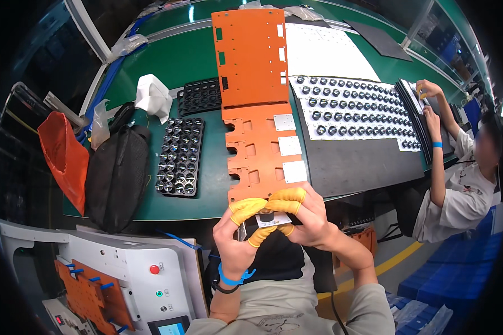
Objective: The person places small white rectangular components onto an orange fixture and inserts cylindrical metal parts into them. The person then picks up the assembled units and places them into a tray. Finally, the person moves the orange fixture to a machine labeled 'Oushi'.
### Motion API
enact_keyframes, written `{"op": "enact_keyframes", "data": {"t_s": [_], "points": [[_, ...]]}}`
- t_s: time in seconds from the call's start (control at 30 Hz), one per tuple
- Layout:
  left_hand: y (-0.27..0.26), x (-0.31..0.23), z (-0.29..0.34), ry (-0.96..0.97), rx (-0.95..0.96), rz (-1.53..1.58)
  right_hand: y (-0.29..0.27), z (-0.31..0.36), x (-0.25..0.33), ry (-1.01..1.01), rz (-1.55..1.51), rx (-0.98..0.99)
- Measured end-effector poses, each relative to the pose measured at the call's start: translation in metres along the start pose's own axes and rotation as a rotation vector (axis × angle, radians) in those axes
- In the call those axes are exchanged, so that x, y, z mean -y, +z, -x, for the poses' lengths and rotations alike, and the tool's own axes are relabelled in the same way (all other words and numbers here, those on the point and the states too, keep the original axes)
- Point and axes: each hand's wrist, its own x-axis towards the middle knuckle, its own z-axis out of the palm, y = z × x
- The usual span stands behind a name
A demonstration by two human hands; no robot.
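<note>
Both my hands meet at the table's near edge, with yellow covers on the thumbs and some fingers. My left hand [233,229] and my right hand [312,219] pinch a small white plate [274,221] between their fingertips. A dark round part [266,212] sits at the plate's upper side, partly hidden by the fingers. Just beyond the hands lies an orange fixture [251,186] with its lid [251,67] folded back. Three white square plates [289,146] rest along the fixture's right side, and notches run down its left side.
Left of the fixture stands a black tray [180,159] of round dark parts, with another black tray [198,96] behind. Rows of white plates with black round parts [346,106] cover the right side, beside a black mat [357,167]. A co-worker [452,173] handles pieces at far right.
</note>
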Motion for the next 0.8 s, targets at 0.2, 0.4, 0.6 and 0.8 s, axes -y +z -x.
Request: {"op": "enact_keyframes", "data": {"t_s": [0.2, 0.4, 0.6, 0.8], "points": [[-0.006, 0.003, -0.004, -0.092, -0.065, 0.045, 0.007, 0.000, 0.009, 0.148, -0.115, -0.037], [-0.035, 0.009, -0.042, -0.085, -0.221, -0.450, -0.007, 0.011, 0.004, 0.433, -0.262, -0.092], [-0.033, 0.013, -0.062, -0.255, -0.100, -0.830, -0.015, 0.018, 0.004, 0.413, -0.230, -0.099], [-0.026, 0.025, -0.066, -0.264, -0.004, -0.883, -0.014, 0.021, 0.005, 0.437, -0.240, -0.091]]}}
